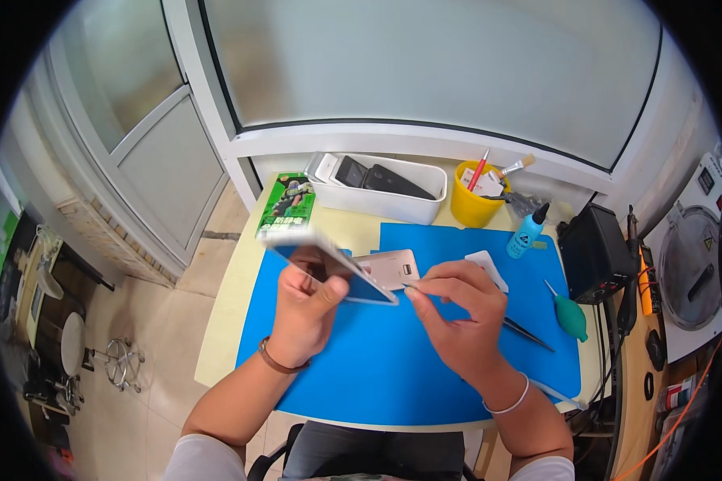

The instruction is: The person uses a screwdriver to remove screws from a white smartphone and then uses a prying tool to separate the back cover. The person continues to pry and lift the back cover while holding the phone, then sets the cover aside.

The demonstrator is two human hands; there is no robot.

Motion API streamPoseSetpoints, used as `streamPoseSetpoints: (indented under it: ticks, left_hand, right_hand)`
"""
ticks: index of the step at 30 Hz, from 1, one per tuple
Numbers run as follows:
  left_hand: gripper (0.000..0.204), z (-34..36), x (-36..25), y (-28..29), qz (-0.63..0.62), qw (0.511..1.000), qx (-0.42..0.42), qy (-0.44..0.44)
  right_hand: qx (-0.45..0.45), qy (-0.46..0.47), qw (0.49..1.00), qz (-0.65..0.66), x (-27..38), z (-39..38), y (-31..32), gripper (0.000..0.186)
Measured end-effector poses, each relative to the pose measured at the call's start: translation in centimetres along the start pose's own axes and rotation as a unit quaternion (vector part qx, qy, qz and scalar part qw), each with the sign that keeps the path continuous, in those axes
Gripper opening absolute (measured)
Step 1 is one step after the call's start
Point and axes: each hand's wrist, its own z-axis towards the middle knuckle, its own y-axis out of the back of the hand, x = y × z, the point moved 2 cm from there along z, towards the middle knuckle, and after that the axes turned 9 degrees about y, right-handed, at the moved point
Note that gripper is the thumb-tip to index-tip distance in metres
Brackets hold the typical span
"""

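My left hand (297, 313) grips a white-edged phone (359, 284), tilted above the blue mat (361, 377) and partly blurred. The thumb lies against its glossy dark face. Beside the phone's lower right corner, my right hand (465, 313) has thumb and forefinger pinched together; a tiny dark thing shows at their tips, too small to name. A pinkish-gold phone back cover (397, 270) lies on the mat behind, partly hidden by the phone. Dark tweezers (529, 335) rest on the mat beside my right wrist.
At the back stand a white bin (377, 204) of phones and a yellow cup (473, 210) with a brush and pen. To the right are a blue bottle (527, 232), green air blower (570, 318), white card-like piece (489, 268) and black box (594, 256). A green booklet (287, 200) lies back left.
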Motion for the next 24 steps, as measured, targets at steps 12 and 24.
streamPoseSetpoints:
  ticks: [12,24]
  left_hand:
    - [0.026,-0.4,-1.0,-1.5,0.218,0.974,0.056,-0.025]
    - [0.025,-0.7,-1.5,-2.5,0.280,0.951,0.105,-0.082]
  right_hand:
    - [-0.014,0.089,0.995,0.031,0.9,0.0,1.0,0.018]
    - [-0.006,0.060,0.998,0.011,0.5,-0.3,0.7,0.018]
